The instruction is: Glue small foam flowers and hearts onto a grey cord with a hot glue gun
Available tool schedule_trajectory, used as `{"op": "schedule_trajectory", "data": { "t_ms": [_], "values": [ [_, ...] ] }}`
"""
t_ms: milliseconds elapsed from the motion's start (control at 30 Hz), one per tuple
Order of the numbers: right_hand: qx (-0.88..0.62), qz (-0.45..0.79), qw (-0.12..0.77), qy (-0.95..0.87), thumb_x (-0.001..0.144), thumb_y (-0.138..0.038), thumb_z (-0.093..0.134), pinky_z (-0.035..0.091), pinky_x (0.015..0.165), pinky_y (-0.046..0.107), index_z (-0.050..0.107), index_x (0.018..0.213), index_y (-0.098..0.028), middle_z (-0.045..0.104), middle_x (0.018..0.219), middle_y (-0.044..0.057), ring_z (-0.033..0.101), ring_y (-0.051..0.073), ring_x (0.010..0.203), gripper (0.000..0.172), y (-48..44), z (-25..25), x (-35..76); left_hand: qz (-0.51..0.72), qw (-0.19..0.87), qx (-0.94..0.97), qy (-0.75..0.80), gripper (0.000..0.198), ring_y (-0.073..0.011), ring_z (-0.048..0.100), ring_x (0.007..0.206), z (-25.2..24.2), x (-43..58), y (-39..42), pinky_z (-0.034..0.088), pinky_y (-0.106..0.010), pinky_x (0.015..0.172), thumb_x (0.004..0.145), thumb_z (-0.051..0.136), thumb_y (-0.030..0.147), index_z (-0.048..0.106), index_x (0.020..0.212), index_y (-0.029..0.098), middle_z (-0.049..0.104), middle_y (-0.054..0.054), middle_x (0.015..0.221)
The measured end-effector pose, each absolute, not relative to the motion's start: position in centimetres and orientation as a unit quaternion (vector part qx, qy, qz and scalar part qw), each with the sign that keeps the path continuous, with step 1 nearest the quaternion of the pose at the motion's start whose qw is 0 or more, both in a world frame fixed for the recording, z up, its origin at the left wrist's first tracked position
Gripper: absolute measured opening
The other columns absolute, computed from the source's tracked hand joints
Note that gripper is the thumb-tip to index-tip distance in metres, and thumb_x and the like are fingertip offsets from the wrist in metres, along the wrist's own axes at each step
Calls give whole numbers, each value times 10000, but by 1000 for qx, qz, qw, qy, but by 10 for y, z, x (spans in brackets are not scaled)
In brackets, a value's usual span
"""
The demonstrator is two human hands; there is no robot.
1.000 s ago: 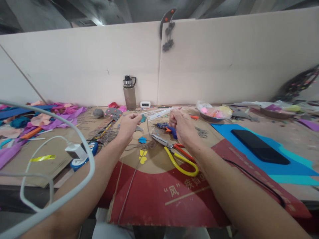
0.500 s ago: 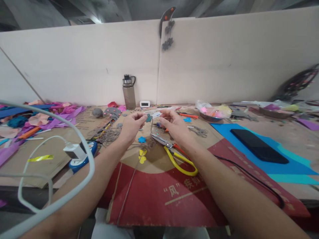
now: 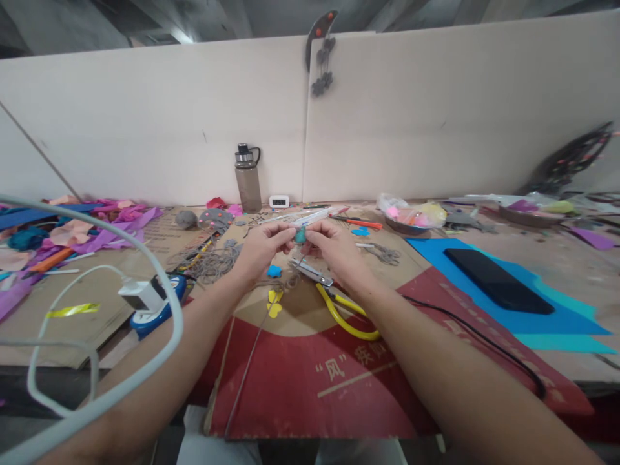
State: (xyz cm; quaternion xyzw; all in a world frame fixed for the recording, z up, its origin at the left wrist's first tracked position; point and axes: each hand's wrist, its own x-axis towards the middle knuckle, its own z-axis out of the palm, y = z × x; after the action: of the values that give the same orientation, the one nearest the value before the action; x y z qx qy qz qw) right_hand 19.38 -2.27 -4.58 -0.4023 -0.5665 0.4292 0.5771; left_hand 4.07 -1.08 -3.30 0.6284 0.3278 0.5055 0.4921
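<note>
Both hands meet above the cardboard. My left hand (image 3: 268,248) pinches a small teal piece (image 3: 300,236) between thumb and fingers. My right hand (image 3: 332,248) has its thumb and fingertips closed on the other side of the same piece. A grey cord runs down just below it, partly hidden by the fingers. Under the hands lie yellow-handled scissors (image 3: 346,321), their handles toward me and partly behind my right forearm. A blue cutout (image 3: 274,271) and a yellow flower-shaped cutout (image 3: 274,303) rest nearer me, with grey string (image 3: 252,361) trailing to the cardboard's front edge.
Tangled grey yarn (image 3: 210,263) lies left of my hands. A bottle (image 3: 248,184) stands by the partition. On the right, a phone (image 3: 496,281) rests on blue sheets (image 3: 581,323). A white cable (image 3: 179,316) loops across the left foreground, near a power strip (image 3: 157,316).
My right hand has come left and my left hand slightly right, so the fingertips now meet. The teal piece, earlier in my left fingers, is now pinched between both hands.
</note>
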Motion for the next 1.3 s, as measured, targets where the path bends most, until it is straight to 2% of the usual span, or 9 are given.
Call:
{"op": "schedule_trajectory", "data": {
  "t_ms": [200,333,500,667,867,967,1067,1167,1300],
  "values": [
    [-392,445,586,-552,712,-259,585,442,582,249,532,677,-197,553,644,-37,530,102,581,90,-21,-47,197,482,640,508,317,347,-119,577,598,-34,39,-6,446,-247,568,789,602,461,662,798,119,663,-79,735],
    [-393,439,585,-557,723,-266,584,440,587,250,532,678,-196,547,643,-37,536,103,584,98,-21,-47,197,523,594,487,369,149,-78,538,557,-35,35,-2,418,-206,528,734,631,221,653,835,115,652,-51,737],
    [-400,437,579,-561,716,-272,581,435,583,248,526,673,-196,543,627,-38,544,108,587,103,-21,-48,198,562,553,475,390,191,-30,378,441,-29,31,-1,290,-171,426,618,545,67,643,780,94,528,17,609],
    [-411,422,574,-569,714,-261,569,435,590,250,525,659,-200,534,626,-39,537,108,589,93,-20,-48,198,534,552,500,401,222,-52,415,459,-26,29,-3,324,-189,445,644,563,133,657,842,97,535,4,607],
    [-430,401,561,-583,722,-260,555,424,585,254,532,664,-204,546,616,-34,532,117,596,84,-20,-48,200,536,531,533,383,200,-37,351,426,-29,28,0,256,-179,415,668,634,162,643,865,123,497,37,565],
    [-436,386,558,-591,725,-264,554,422,595,260,534,667,-203,552,627,-31,529,121,602,86,-20,-49,200,526,526,549,381,204,-30,304,387,-27,26,0,219,-188,388,712,689,308,630,788,128,478,42,530],
    [-438,374,548,-607,732,-262,549,414,606,265,533,669,-204,553,631,-30,524,125,607,87,-19,-50,201,518,509,558,401,377,-30,263,362,-26,24,-1,176,-199,372,724,686,492,603,658,131,411,47,461],
    [-443,353,533,-629,749,-259,535,397,616,267,531,668,-204,554,630,-27,518,130,615,98,-19,-50,201,529,474,569,413,494,-67,415,455,-26,24,-1,297,-203,423,742,615,607,624,616,129,523,-18,533],
    [-452,275,509,-679,783,-247,513,367,628,269,550,683,-204,562,638,-21,504,139,640,115,-25,-48,199,474,427,653,409,413,-127,564,684,-25,26,-4,418,-227,582,736,648,550,730,788,148,694,-87,826]
  ]
}}
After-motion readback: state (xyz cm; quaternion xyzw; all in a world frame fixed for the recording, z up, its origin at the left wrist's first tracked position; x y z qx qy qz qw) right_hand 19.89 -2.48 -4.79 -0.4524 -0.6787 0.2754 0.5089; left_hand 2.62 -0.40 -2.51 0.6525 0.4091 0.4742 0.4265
